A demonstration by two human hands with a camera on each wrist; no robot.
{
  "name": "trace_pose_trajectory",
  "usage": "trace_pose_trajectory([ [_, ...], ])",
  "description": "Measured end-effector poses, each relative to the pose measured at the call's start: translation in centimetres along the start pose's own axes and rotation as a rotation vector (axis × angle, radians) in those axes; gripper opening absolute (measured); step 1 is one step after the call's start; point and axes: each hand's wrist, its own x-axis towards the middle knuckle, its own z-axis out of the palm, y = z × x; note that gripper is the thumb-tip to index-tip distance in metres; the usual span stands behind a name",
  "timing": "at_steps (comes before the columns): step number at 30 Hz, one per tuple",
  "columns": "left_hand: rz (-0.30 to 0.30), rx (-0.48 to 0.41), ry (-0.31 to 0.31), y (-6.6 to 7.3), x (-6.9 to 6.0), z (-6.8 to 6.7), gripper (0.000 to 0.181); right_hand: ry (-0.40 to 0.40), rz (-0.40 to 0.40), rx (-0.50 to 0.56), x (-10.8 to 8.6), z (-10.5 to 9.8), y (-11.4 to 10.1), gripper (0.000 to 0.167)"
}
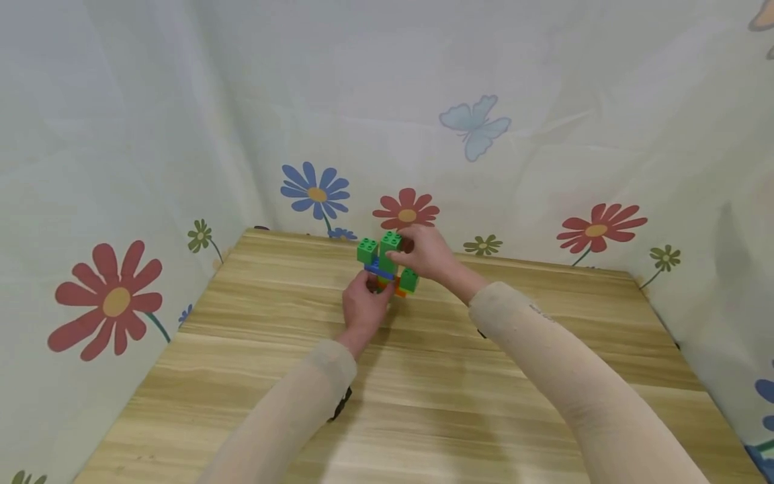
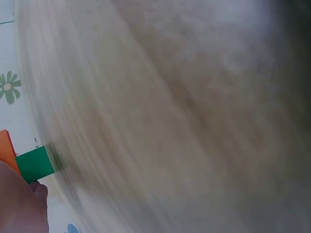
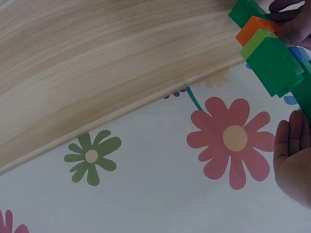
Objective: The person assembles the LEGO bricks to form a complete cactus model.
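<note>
A toy building-block assembly stands near the far edge of the table, with green blocks [image 1: 367, 251], a blue block [image 1: 378, 270] and an orange block [image 1: 400, 288]. My left hand [image 1: 365, 306] grips its lower part from the near side. At the top, my right hand [image 1: 426, 252] pinches a tall green block [image 1: 389, 257] between thumb and fingers. The right wrist view shows a light-green block [image 3: 254, 43] beside the orange block [image 3: 253, 30]. Only a green block [image 2: 35, 164], some orange and part of my left hand [image 2: 22, 201] enter the left wrist view.
The wood-grain table [image 1: 411, 376] extends toward me and to both sides. Right behind its far edge hangs a pale cloth [image 1: 375, 87] printed with flowers and a butterfly. More of the cloth runs along the left and right sides.
</note>
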Motion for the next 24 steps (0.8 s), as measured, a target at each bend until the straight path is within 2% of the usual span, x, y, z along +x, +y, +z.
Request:
trace_pose_trajectory([
  [13, 0.021, 0.015, 0.001, -0.08, 0.28, -0.03, 0.026, -0.011, -0.005, 0.032, 0.03, -0.23, 0.25, 0.023],
  [24, 0.019, -0.012, 0.0, -0.62, 0.26, -0.11, 0.027, -0.023, 0.007, 0.078, -0.25, 0.17, 0.7, 0.027],
])
